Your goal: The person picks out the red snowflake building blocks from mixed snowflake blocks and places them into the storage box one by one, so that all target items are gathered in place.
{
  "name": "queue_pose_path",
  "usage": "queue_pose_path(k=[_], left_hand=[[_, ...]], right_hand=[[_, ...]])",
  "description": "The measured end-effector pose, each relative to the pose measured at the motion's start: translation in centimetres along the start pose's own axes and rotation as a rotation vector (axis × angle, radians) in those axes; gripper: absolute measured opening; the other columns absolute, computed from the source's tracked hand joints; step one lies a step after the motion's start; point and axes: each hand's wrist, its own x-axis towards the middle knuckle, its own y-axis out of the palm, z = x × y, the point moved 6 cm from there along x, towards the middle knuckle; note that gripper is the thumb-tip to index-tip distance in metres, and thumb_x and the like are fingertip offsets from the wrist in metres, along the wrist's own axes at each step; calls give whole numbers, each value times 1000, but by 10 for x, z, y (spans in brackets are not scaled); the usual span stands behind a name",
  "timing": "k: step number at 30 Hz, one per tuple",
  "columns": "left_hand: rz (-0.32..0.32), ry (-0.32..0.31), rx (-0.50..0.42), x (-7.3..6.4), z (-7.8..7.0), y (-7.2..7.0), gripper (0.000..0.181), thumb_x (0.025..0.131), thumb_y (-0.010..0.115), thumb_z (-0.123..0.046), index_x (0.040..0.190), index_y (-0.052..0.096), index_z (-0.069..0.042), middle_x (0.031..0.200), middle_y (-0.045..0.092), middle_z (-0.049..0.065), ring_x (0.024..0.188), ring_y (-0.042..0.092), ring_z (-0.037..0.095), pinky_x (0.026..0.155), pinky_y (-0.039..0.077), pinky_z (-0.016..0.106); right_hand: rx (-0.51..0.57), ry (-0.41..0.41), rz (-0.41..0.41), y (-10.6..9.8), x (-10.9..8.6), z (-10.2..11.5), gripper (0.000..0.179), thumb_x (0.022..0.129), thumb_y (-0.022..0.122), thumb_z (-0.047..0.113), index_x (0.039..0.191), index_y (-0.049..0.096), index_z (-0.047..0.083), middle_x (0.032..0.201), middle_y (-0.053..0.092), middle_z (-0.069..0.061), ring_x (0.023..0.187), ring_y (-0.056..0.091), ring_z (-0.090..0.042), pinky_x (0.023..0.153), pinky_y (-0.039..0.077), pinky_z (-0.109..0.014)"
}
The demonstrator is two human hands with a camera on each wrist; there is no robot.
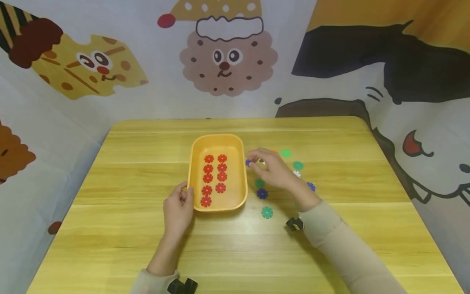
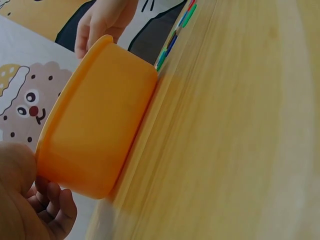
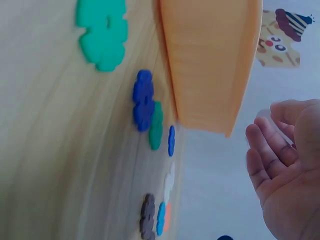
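My left hand [image 1: 178, 210] grips the near left corner of a yellow-orange plastic tray [image 1: 235, 200], thumb at the rim and fingers against the outer wall. Inside the tray, several red snowflake discs [image 1: 207, 178] lie in two columns. Just past the tray's right side, my right hand [image 1: 273, 168] hovers with loosely bent fingers. A small blue snowflake disc [image 1: 248, 163] shows by its fingertips in the head view. In the right wrist view that blue disc [image 3: 171, 141] lies on the table, apart from the right hand [image 3: 287, 155], where no held disc is clearly visible.
Loose discs lie right of the tray: a green one [image 1: 267, 212], a dark blue one [image 1: 262, 193], a white one [image 1: 296, 174], a bright green one [image 1: 286, 153] and others, some partly behind the right arm. The wooden table [image 1: 110, 228] meets a printed cloth [image 1: 147, 106] behind.
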Motion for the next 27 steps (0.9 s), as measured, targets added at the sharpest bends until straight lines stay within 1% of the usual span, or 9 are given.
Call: queue_pose_path(k=[7, 12, 17, 23, 27], left_hand=[[-8, 7, 1, 0, 1, 0, 32, 102, 61, -12, 127, 63, 9, 63, 55, 6, 49, 44, 11, 44, 37, 22], [-15, 8, 6, 0, 1, 1, 33, 101, 61, -12, 127, 63, 9, 63, 55, 5, 49, 44, 11, 44, 37, 22], [-8, 1, 1, 0, 2, 1, 33, 102, 60, -12, 127, 63, 9, 64, 54, 5, 49, 44, 11, 44, 37, 22], [-8, 2, -3, -1, 1, 0, 33, 102, 60, -11, 127, 63, 9, 64, 54, 5, 49, 44, 10, 44, 37, 22], [-8, 1, -9, -1, 1, 0, 33, 102, 61, -11, 127, 63, 9, 64, 55, 6, 50, 44, 11, 44, 37, 22]], right_hand=[[-18, 62, -21, -9, -11, -9, 27, 99, 64, 11, 123, 65, -2, 114, 68, -14, 101, 63, -24, 93, 53, -46], [-29, 59, -39, -12, -19, -13, 25, 97, 67, 8, 119, 66, -3, 112, 68, -16, 101, 64, -26, 92, 53, -47], [-45, 53, -53, -16, -27, -19, 24, 93, 71, 2, 116, 67, -4, 108, 68, -19, 98, 64, -29, 89, 55, -50], [-71, 116, -39, -17, -39, -28, 27, 92, 73, 5, 117, 67, -3, 109, 69, -17, 98, 63, -27, 82, 57, -43], [-81, 125, -37, -19, -44, -33, 28, 92, 73, 7, 118, 67, -3, 109, 69, -16, 97, 64, -26, 80, 58, -40]])
